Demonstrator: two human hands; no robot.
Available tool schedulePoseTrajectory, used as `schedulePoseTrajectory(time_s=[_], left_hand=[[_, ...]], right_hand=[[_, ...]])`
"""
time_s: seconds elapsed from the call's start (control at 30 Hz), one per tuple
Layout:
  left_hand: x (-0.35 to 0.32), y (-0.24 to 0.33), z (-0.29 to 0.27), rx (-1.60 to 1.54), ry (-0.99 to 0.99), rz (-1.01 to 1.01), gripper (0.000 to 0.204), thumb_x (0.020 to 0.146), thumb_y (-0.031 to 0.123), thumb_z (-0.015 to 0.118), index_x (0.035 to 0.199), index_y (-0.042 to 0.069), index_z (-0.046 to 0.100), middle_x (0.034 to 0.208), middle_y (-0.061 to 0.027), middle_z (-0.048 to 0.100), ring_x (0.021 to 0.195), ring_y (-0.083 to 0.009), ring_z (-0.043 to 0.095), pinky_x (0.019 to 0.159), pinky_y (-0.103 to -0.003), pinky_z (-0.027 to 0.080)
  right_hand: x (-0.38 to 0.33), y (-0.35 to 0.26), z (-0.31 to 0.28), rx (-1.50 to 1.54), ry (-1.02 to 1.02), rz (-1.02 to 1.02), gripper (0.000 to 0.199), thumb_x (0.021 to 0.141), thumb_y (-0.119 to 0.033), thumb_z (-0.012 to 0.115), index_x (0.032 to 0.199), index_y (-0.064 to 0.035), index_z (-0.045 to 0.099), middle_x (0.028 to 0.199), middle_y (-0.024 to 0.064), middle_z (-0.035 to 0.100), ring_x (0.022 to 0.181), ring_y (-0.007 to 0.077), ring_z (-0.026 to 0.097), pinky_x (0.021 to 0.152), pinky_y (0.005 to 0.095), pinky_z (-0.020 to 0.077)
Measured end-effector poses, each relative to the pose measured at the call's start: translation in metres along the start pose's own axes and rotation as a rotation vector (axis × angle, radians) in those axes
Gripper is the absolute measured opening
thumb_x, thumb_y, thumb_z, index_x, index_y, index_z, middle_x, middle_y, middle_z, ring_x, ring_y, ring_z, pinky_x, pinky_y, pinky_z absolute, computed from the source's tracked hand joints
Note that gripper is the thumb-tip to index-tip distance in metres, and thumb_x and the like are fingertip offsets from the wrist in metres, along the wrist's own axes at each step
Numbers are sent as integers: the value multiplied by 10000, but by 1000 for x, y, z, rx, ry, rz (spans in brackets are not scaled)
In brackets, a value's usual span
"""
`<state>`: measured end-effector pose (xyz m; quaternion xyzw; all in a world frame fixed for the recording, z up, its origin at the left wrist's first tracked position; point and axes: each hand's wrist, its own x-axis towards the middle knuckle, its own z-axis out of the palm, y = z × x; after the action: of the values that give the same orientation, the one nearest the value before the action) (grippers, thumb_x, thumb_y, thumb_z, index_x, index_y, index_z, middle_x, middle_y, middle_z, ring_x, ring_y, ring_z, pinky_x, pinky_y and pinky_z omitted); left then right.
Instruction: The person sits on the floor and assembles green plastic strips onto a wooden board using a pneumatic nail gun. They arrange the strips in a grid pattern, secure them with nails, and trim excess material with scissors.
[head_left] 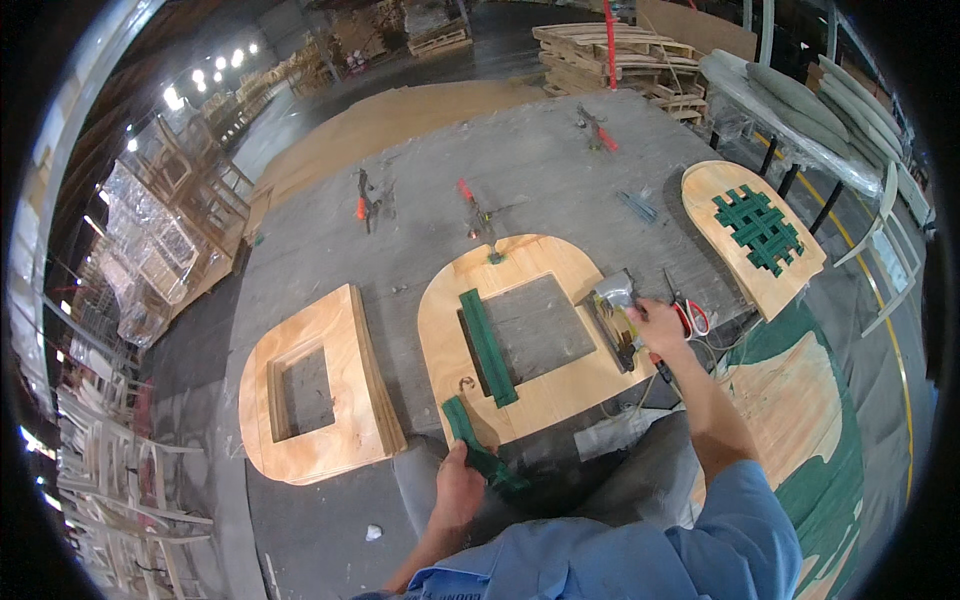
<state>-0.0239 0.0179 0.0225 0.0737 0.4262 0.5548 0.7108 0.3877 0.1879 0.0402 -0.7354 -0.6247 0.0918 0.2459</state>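
In front of me lies a plywood panel [450,300] with a rounded end and a rectangular opening. One green webbing strip [487,345] spans that opening near its left side. My left hand [460,487] is closed on a loose piece of green webbing [456,418], whose upper end reaches the panel's near edge. At the panel's right side, my right hand [660,328] is wrapped round a staple gun [614,290]. The gun's lower part rests on or close to the wood; I cannot tell which. Red-handled scissors [692,316] lie just right of that hand.
A stack of similar cut-out panels [300,420] sits at left. At right, another stack [710,190] carries woven green webbing. Hand tools [475,210] and staple strips [637,206] lie farther back. Green material [800,350] drapes at lower right; wooden pallets [600,50] stand beyond.
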Motion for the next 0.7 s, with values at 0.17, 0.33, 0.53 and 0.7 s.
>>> schedulePoseTrajectory(time_s=[0.17, 0.33, 0.53, 0.7], left_hand=[[20, 8, -11, 21, 104, -3, 345, 1108, 213, 387, 1267, -56, 534, 1171, -177, 633, 1016, -298, 649, 895, -465, 542], [30, 31, -33, 123, 93, 86, 333, 1087, 213, 468, 1247, -65, 558, 1069, -168, 669, 932, -304, 671, 830, -455, 560], [-1, 48, -34, 305, -2, -105, 307, 1060, 224, 546, 1196, -43, 612, 1097, -180, 692, 965, -328, 708, 879, -463, 578], [-34, 77, 24, 197, 19, 238, 232, 1027, 144, 602, 1190, -19, 626, 1160, -182, 693, 1001, -349, 718, 908, -472, 596]], right_hand=[[10, -12, 18, -11, -146, 83, 628, 949, -413, 649, 1350, 64, 575, 1245, 312, 647, 1187, 437, 625, 1024, 480, 493], [23, 33, 13, -170, -10, 158, 649, 961, -412, 632, 1364, 91, 555, 1262, 323, 637, 1198, 462, 614, 1027, 481, 494], [30, 65, -7, -378, 46, 131, 581, 957, -376, 645, 1359, 36, 572, 1160, 315, 668, 1069, 458, 654, 956, 510, 511], [-11, -4, -15, -54, 297, -217, 446, 940, -219, 695, 1342, -47, 610, 1178, 220, 670, 1017, 379, 669, 926, 465, 537]])
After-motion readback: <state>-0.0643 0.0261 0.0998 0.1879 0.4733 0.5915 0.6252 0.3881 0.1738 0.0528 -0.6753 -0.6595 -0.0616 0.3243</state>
